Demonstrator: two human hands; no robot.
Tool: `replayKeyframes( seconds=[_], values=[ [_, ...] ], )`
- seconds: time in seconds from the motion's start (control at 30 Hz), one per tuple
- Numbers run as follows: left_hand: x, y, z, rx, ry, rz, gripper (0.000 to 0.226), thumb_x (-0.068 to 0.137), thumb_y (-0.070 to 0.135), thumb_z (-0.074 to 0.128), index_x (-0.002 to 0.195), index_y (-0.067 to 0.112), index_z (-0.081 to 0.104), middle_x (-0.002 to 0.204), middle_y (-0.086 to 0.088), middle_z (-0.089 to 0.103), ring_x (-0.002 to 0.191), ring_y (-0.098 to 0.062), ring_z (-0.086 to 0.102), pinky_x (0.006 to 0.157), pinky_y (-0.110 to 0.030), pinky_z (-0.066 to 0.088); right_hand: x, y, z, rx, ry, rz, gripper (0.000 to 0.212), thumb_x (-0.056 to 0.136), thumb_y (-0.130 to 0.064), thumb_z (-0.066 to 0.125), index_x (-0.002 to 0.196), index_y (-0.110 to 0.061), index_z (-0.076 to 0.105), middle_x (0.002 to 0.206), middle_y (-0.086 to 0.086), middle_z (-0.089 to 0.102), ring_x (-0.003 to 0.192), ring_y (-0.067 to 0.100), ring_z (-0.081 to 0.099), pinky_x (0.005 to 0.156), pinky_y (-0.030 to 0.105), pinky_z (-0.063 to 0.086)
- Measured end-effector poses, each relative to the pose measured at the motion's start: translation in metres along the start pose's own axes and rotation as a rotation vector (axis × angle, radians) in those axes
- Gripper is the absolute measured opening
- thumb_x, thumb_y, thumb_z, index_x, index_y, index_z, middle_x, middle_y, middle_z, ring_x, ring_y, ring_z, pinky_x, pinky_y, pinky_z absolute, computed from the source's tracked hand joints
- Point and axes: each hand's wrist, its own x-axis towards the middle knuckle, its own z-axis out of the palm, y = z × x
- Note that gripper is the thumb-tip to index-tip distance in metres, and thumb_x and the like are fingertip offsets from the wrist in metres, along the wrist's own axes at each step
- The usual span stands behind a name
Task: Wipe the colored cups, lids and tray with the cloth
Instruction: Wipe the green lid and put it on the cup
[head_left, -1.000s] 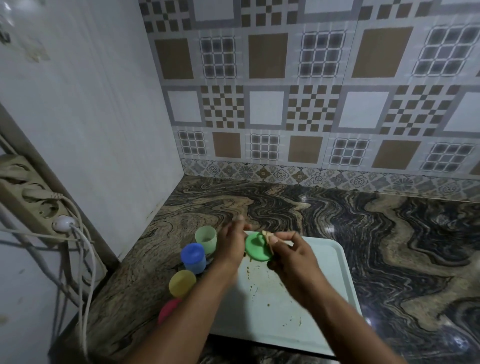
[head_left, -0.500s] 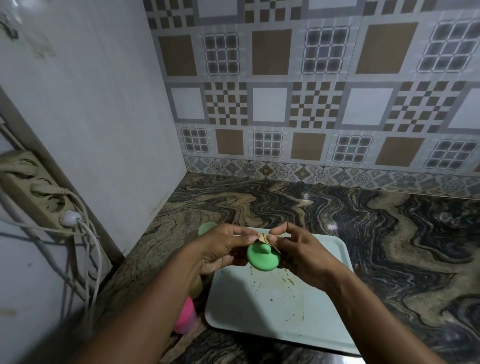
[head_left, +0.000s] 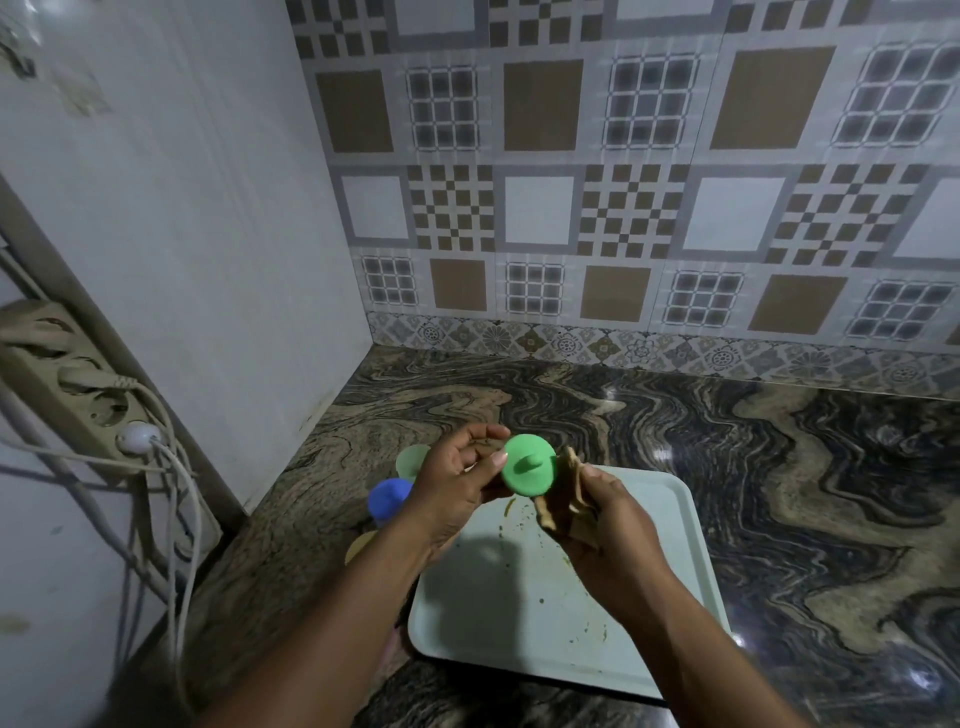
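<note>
The left hand's (head_left: 457, 486) thumb and fingers (head_left: 485, 432) pinch the green lid (head_left: 527, 464) by its rim, knob side facing the camera. It is held in the air over the tray's far left corner. The right hand's (head_left: 608, 525) fingers are curled tight round a bunched tan cloth (head_left: 563, 500), which sits at the lid's right edge; whether it touches there I cannot tell. This looks like the lid-wiping step, early or midway through the job. The pale tray (head_left: 519, 597) lies on the counter (head_left: 779, 467) and carries brownish smears and specks across its middle, so it seems not yet wiped. Just off its left edge, on the counter, stand a green cup (head_left: 412, 460), a blue cup (head_left: 388, 499) and a yellow cup (head_left: 361, 545), partly hidden by the left arm; whether they have been cleaned cannot be judged, and no other lids are in sight. No brand, label or readable writing shows on the lid, cups, tray or cloth.
</note>
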Motion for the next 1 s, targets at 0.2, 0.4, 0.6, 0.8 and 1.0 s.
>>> replayKeyframes(
  seconds=[0.2,0.4,0.6,0.8,1.0],
  values=[
    [-0.003,-0.012,-0.004,0.532,-0.027,0.175,0.021,0.094,0.014,0.064,0.102,0.032,0.071,0.099,0.004,0.073,0.09,-0.011,0.067,0.08,-0.029,0.057,-0.003,0.01,0.004,-0.2,0.009,-0.199,0.014,0.096,-0.006,0.061,0.106,-0.001,0.052,0.078,0.025,0.065,0.058,0.028,0.053,0.054,0.035,0.044],
    [-0.017,-0.013,-0.009,0.678,0.085,0.193,0.019,0.082,0.022,0.08,0.1,0.027,0.075,0.105,0.01,0.073,0.09,-0.003,0.069,0.079,-0.025,0.058,-0.001,0.012,0.01,-0.396,-0.001,-0.298,0.013,0.099,-0.012,0.06,0.102,-0.002,0.052,0.07,0.017,0.066,0.051,0.019,0.05,0.046,0.031,0.041],
    [-0.028,-0.015,-0.013,0.652,0.156,0.314,0.02,0.083,0.022,0.079,0.096,0.033,0.071,0.101,0.012,0.072,0.087,-0.001,0.07,0.074,-0.019,0.057,-0.003,0.023,0.016,-0.363,-0.05,-0.294,0.016,0.103,-0.02,0.054,0.105,-0.004,0.052,0.071,0.021,0.066,0.058,0.026,0.055,0.053,0.036,0.045],
    [-0.025,-0.014,-0.021,0.66,0.215,0.275,0.013,0.086,0.028,0.075,0.094,0.031,0.066,0.083,0.006,0.073,0.073,-0.011,0.071,0.062,-0.03,0.057,0.004,0.019,0.026,-0.476,-0.077,-0.355,0.014,0.101,-0.022,0.057,0.105,-0.009,0.053,0.08,0.025,0.07,0.062,0.026,0.063,0.058,0.039,0.054],
    [0.0,-0.013,-0.064,0.803,0.4,0.274,0.014,0.085,0.027,0.074,0.087,0.034,0.063,0.088,0.01,0.07,0.083,-0.011,0.066,0.073,-0.034,0.055,0.055,0.016,0.022,-0.407,0.109,-0.247,0.026,0.102,-0.022,0.053,0.112,0.002,0.053,0.092,0.024,0.071,0.067,0.025,0.071,0.064,0.041,0.059]
  ],
)
